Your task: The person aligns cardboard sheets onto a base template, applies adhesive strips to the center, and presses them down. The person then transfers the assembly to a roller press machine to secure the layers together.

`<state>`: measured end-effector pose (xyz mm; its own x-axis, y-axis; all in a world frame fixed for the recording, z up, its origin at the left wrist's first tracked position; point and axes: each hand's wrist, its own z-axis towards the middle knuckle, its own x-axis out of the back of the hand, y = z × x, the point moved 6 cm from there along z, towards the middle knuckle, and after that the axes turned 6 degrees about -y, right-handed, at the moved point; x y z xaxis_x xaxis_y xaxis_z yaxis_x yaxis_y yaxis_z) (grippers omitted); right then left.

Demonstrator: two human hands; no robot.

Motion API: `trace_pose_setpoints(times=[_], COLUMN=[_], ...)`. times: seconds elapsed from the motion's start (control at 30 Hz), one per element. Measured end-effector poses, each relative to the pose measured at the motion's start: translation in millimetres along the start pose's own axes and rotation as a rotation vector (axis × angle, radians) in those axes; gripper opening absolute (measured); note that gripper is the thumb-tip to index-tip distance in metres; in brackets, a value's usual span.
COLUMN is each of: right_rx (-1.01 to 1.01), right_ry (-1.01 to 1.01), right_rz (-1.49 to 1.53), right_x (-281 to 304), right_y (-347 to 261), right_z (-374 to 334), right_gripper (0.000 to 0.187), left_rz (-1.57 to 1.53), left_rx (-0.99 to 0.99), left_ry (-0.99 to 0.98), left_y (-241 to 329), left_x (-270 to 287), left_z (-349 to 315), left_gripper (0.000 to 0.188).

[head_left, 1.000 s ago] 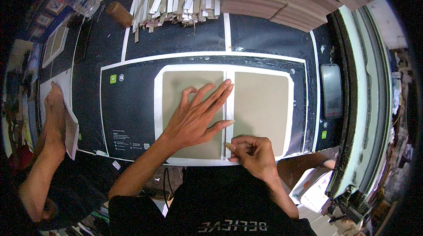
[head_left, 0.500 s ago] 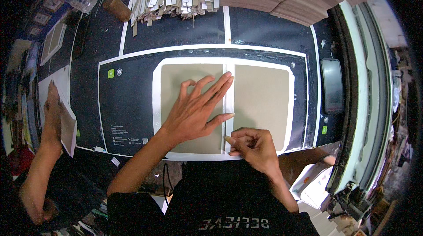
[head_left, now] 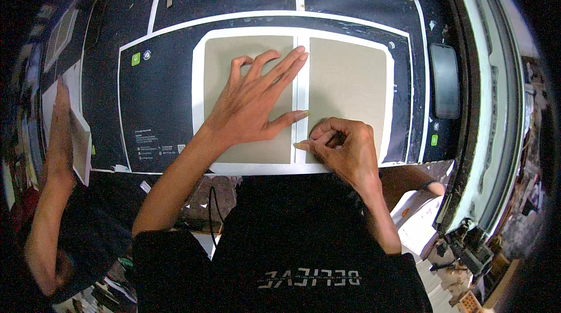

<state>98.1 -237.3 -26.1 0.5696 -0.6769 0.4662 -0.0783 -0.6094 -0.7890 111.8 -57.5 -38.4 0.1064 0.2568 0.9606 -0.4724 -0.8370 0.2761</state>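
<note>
Grey boards, two [head_left: 350, 91], lying side by side on a white sheet [head_left: 198, 103] atop the black printed sheet [head_left: 158, 108] that covers the worktable; a narrow white strip [head_left: 301, 88] shows between them.

Black printed sheet: white border lines, small green marks, pale text block at lower left.

Left hand [head_left: 251, 105]: flat and spread wide on the left board, fingertips reaching the strip, holding nothing. It sits much as it did a second ago.

Right hand [head_left: 345, 146]: curled narrow, fingertips pinched at the lower end of the strip. It has crept slightly up and inward since a second ago (pressing along the gap appears under way, low end only).

Dark rectangular object [head_left: 445, 79], right of the boards.

Another person's hand [head_left: 61, 132], far left, holding a pale sheet [head_left: 79, 132].
</note>
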Motion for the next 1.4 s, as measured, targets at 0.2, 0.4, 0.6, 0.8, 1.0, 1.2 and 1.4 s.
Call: trace_pose_setpoints(times=[0.2, 0.4, 0.6, 0.8, 1.0, 1.2, 1.4], right_rx=[-0.029, 0.009, 0.0, -0.005, 0.082, 0.082, 0.08], right_ry=[-0.015, -0.011, -0.01, -0.061, -0.046, -0.061, -0.044], right_rz=[0.008, 0.01, 0.043, -0.116, -0.307, -0.387, -0.378], right_x=[-1.9, -1.4, -2.3, -4.4, -7.7, -8.0, -3.9], right_y=[4.0, 2.8, 3.4, 2.1, -11.4, -9.9, -11.6], right_z=[2.6, 4.7, 5.8, 1.6, 0.7, 3.8, -3.3], right_gripper=[0.023, 0.023, 0.023, 0.032, 0.037, 0.038, 0.035], left_rz=[-0.008, -0.006, -0.027, -0.063, -0.099, -0.098, -0.076], left_rx=[-0.01, -0.001, 0.011, 0.032, 0.044, 0.048, 0.074], left_ry=[0.013, 0.0, -0.014, -0.061, -0.079, -0.13, -0.166], left_y=[-1.5, -1.8, -1.7, -1.1, -2.3, 0.5, 10.4], left_x=[-3.5, -4.3, -4.3, 3.1, 3.8, 9.0, 13.9], left_z=[-0.7, -0.4, 1.5, 3.0, 5.2, 10.0, 15.6], left_gripper=[0.091, 0.092, 0.093, 0.097, 0.099, 0.093, 0.093])
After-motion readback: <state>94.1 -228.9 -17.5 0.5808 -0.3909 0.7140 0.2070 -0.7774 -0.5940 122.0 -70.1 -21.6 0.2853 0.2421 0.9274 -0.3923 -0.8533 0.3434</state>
